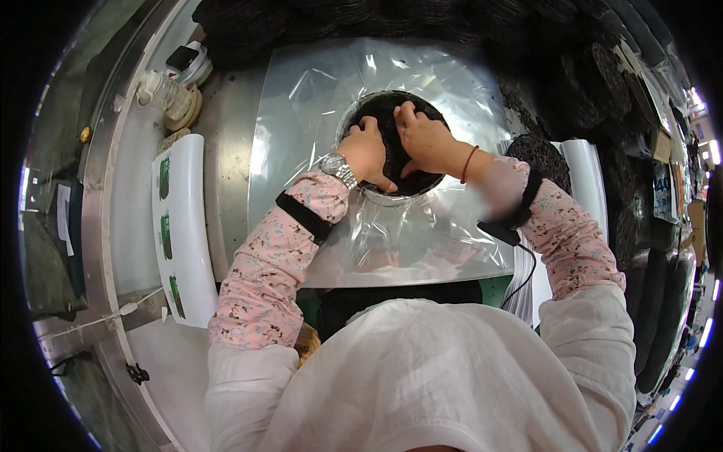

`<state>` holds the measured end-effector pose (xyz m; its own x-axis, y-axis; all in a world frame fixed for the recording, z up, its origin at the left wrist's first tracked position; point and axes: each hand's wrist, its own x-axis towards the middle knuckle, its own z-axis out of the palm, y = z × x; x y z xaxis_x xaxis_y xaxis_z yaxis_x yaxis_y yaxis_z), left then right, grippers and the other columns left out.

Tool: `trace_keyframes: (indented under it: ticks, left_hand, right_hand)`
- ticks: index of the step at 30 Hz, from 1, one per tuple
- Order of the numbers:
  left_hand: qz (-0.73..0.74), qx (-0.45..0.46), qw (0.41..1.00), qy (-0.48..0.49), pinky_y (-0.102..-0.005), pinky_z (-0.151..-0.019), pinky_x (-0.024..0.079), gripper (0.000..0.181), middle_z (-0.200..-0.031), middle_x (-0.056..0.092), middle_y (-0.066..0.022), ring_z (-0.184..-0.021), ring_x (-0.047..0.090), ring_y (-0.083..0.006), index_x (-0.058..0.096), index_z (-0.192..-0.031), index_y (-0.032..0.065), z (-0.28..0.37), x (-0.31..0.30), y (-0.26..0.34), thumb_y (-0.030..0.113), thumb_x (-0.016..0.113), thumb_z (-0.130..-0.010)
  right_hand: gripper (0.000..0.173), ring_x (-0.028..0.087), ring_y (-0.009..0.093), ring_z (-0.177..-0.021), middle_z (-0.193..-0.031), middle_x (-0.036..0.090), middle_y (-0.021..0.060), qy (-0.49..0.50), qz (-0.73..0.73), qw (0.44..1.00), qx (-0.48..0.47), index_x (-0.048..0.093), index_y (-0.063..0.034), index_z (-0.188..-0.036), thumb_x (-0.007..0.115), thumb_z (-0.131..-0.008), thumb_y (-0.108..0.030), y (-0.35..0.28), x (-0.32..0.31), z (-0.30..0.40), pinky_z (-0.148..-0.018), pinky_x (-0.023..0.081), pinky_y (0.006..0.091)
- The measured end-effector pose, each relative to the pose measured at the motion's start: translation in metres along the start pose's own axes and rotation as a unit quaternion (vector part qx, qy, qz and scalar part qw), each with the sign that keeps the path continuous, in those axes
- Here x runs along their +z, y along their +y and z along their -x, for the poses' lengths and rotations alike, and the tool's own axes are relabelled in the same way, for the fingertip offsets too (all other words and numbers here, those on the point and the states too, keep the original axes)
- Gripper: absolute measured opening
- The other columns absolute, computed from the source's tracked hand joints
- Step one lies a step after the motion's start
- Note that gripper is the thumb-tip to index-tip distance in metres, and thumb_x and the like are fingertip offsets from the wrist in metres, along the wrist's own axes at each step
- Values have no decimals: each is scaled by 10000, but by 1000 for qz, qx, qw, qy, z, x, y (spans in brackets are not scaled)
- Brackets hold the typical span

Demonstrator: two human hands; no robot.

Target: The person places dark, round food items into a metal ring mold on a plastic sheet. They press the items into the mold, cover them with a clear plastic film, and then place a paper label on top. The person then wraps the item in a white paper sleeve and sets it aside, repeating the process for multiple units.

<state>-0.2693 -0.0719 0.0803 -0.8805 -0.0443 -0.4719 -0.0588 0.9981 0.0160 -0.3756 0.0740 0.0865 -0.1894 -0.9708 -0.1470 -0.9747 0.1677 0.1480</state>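
Observation:
A round, flat black piece of fibrous material (391, 125) lies in a round recess or ring at the centre, with clear plastic film (305, 107) spread around it over the metal worktop. My left hand (366, 151), with a steel watch (337, 168) at the wrist, rests on the left part of the black disc, fingers spread. My right hand (422, 141), with a red cord bracelet (469, 164), lies on its right part, fingers bent and thumb apart. Both hands touch the disc's surface; neither is seen closed around anything. The palms hide some of the disc.
Piles of dark fibrous discs (565, 79) line the back and right. White printed sheets (183, 231) stand curved at the left; more white sheets (584, 175) lie at the right. A clear jar (169, 96) and a black object (182, 57) are at the back left.

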Motion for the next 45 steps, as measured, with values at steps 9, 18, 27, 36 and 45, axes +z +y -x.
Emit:
trace_keyframes:
  ticks: [9,18,27,36,45]
  left_hand:
    - [29,-1,1000,1,-452,-1050,527,1218,-1429,422,-286,-1281,534,-434,533,-1360,-185,-3,4,-1,715,887,-620]
    - [191,278,902,269,-444,-1074,463,865,-1324,602,-272,-1268,573,-427,497,-1425,-92,188,31,71,451,814,-831]
    - [331,324,880,102,-367,-719,575,164,-929,679,-120,-798,677,-289,702,-1113,42,245,96,96,98,650,-968]
    - [760,-178,590,206,-276,-703,498,388,-906,652,-15,-756,591,-133,659,-1107,-37,123,77,-13,337,704,-1013]
    - [401,-238,746,475,-295,-744,529,345,-938,694,-78,-822,645,-154,646,-1241,-7,168,94,-95,265,678,-1032]
  right_hand:
    - [1274,606,458,-1214,-1426,435,307,-29,-182,983,-9,340,168,-1502,936,-639,-557,18,37,-15,-1018,537,471]
    - [1245,612,430,-1198,-1395,442,285,-25,-189,981,22,330,154,-1513,966,-630,-450,-42,35,68,-966,572,457]
    - [1256,612,464,-1222,-1482,379,299,-43,-235,969,69,310,114,-1549,961,-635,-448,-64,27,91,-1020,535,462]
    - [807,482,361,-1309,-1543,470,154,166,-67,984,2,556,-191,-1503,589,-897,-722,-91,44,71,-870,497,530]
    - [814,469,366,-1329,-1578,434,172,145,-67,987,1,535,-168,-1518,555,-922,-722,-93,40,75,-862,479,498]
